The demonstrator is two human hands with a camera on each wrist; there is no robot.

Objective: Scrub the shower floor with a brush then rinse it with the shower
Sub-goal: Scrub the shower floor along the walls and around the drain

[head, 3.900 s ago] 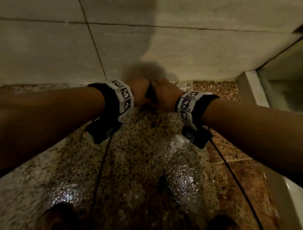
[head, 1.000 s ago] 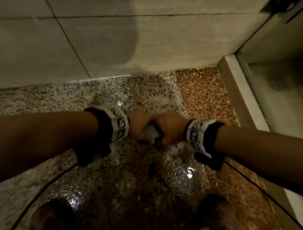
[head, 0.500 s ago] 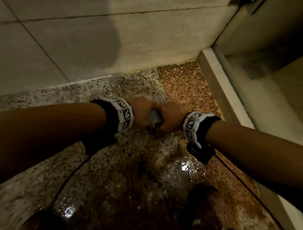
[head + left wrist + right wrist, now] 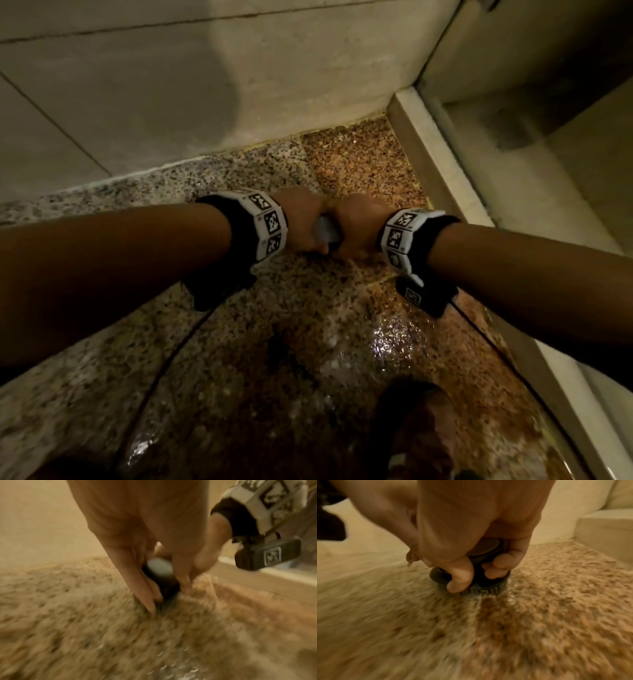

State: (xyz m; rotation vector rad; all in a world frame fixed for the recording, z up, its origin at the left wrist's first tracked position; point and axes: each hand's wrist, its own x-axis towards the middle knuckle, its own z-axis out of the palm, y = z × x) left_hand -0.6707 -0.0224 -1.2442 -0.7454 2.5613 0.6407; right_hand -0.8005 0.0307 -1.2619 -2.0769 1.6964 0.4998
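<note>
While scrubbing under way: both hands on one round scrub brush (image 4: 471, 580), bristles down on the wet speckled shower floor (image 4: 239, 342).
Stage: first step, scrubbing, judged part done; wet sheen and pale foam specks on the floor nearest the camera, far corner strip by the wall (image 4: 171, 85) duller, perhaps not yet reached.
Left to do: rest of the scrub, then the rinse; shower head nowhere in view.
Brush position: near the far right corner, close to the raised curb (image 4: 442, 178), over the seam between grey and reddish stone.
Left hand (image 4: 305, 222): fingers (image 4: 147, 588) curled down the brush's left side, tips at floor level.
Right hand (image 4: 356, 226): fingers (image 4: 501, 566) and thumb wrapped round the dark knob, gripping.
Contact: hands touching each other above the brush's pale top.
</note>
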